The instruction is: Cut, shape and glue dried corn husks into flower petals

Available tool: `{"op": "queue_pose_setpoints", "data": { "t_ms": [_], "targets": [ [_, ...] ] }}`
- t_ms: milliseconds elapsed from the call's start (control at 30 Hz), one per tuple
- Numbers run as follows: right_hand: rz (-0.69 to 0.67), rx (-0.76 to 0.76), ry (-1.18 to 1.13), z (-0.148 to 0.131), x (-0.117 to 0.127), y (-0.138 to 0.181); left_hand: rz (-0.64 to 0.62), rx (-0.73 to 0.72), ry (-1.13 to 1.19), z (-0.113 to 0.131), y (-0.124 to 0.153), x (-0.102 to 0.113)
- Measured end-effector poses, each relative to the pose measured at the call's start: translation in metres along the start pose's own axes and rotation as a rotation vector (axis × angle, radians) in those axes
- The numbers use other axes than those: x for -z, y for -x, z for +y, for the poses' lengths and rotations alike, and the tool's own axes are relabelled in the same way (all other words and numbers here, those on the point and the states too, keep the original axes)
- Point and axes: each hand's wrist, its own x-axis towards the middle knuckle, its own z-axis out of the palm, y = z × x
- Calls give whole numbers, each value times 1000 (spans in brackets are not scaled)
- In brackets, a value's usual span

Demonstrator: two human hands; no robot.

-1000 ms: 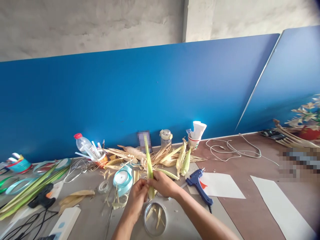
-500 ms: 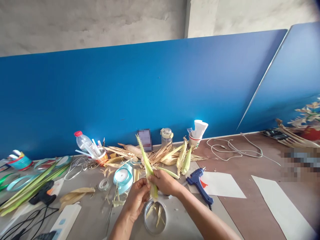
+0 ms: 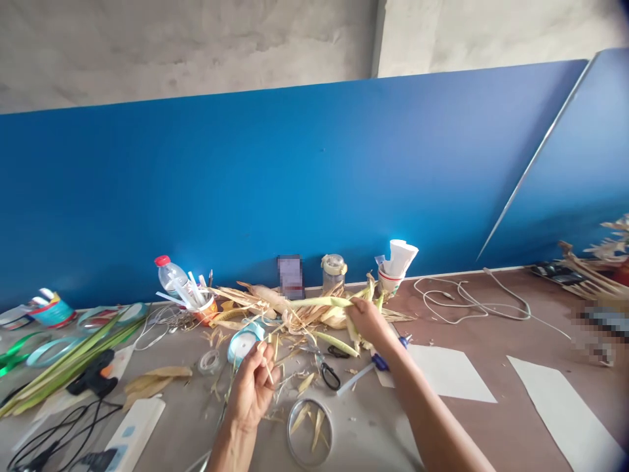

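Observation:
My right hand [image 3: 369,322] is closed around one end of a long pale-green corn husk [image 3: 319,302], which stretches out to the left above the husk pile. Lower and to the left, my left hand [image 3: 255,383] pinches a thin, pale husk strip [image 3: 268,368] between its fingers. Behind both hands lies a heap of dried corn husks [image 3: 299,318]. Black-handled scissors [image 3: 330,376] rest on the table between the hands. A round clear dish [image 3: 289,432] nearer to me holds several small husk pieces [image 3: 317,426].
A blue glue gun [image 3: 379,362] is partly hidden behind my right forearm. White paper [image 3: 452,373] lies to the right. A ribbon roll [image 3: 243,344], power strip [image 3: 137,429], cables and green leaves [image 3: 83,357] occupy the left. A phone [image 3: 291,275] and jar [image 3: 334,272] stand by the blue partition.
My hands have come apart. The right hand has carried the husk to the right and farther back, swinging it from upright to nearly level. My left hand has moved slightly left, keeping a thin strip.

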Motion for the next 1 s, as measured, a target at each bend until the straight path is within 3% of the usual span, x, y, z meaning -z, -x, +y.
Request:
{"op": "queue_pose_setpoints", "data": {
  "t_ms": [167,267,400,500,533,567,600,667,733,800,1000],
  "targets": [
    [115,-134,137,35,23,-16,-38,-143,136,11,-2,6],
    [89,-115,191,41,19,-15,-11,-82,22,5,-3,5],
    [136,-37,231,22,0,-3,-14,10,-192,-15,-4,1],
    [405,122,203,-2,-7,9,-33,45,-275,-25,-4,-2],
    [431,181,140,-10,-9,13,-35,54,-290,-26,-4,-3],
    [376,232,47,-18,-10,18,-38,64,-301,-28,-4,-4],
    [226,268,-64,-26,-11,24,-43,82,-310,-29,-4,-5],
    [-230,329,-268,-39,-17,34,-64,131,-335,-31,-3,-7],
    [-510,339,-429,-48,-28,43,-79,176,-356,-33,-2,-7],
    [-595,291,-561,-54,-38,50,-80,207,-364,-35,-1,-8],
    [-551,163,-680,-54,-49,50,-88,234,-385,-33,4,-11]
  ]
}}
